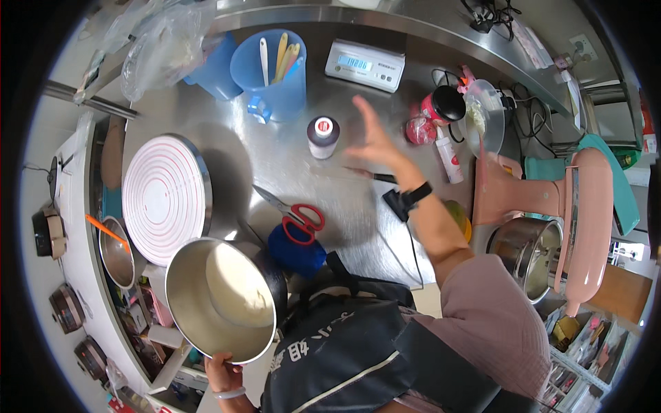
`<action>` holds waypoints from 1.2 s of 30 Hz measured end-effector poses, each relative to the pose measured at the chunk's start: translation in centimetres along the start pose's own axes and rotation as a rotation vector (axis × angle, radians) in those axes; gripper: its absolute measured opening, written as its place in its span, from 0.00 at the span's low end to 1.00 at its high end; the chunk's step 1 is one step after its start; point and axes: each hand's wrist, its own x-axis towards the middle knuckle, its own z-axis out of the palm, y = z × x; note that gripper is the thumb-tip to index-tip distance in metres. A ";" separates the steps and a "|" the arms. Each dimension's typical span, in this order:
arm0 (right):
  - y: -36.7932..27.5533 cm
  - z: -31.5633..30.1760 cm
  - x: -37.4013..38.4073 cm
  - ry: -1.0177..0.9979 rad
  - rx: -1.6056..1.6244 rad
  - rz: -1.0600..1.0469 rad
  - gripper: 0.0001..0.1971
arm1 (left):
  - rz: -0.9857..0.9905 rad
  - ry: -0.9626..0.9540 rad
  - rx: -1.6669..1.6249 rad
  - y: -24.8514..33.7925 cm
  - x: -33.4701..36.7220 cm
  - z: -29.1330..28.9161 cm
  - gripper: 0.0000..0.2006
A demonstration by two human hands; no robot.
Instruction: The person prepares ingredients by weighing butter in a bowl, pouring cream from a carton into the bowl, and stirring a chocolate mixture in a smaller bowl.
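Observation:
My left hand [224, 374] grips the rim of a deep metal pot [180, 303], tilted beside the table's near left edge. A pale, creamy mass [237, 286] lies along its inner wall. Over the steel table my right hand [377, 143] is open, thumb and fingers apart, holding nothing. Just left of it stands a small dark bottle [322, 141] with a white and red cap, apart from the fingers. Below that hand lies a thin blade with a dark handle [375, 175]. Red-handled scissors [299, 224] rest partly on a blue object [292, 253] near the pot.
A white turntable [162, 196] stands at the left. Blue pitchers, one with spatulas [279, 62], and a digital scale [365, 65] are at the back. A pink stand mixer [585, 213] with a steel bowl [523, 251] occupies the right, near jars and a white tube [449, 158].

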 end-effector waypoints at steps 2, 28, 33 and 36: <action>-3.4 3.7 -1.4 -0.015 -0.004 -0.008 0.49 | 0.004 0.024 0.024 -0.1 0.2 0.4 0.11; -10.6 13.6 -12.7 -0.360 -0.534 0.480 0.40 | 0.091 -0.178 -0.016 -1.8 1.5 0.5 0.14; -11.8 8.8 -11.1 -0.332 -0.316 0.480 0.33 | 0.062 -0.237 -0.057 -1.5 2.0 0.3 0.16; -19.0 2.1 -6.4 -0.159 -0.102 0.033 0.29 | 0.115 -0.264 -0.080 -1.9 2.2 -0.6 0.18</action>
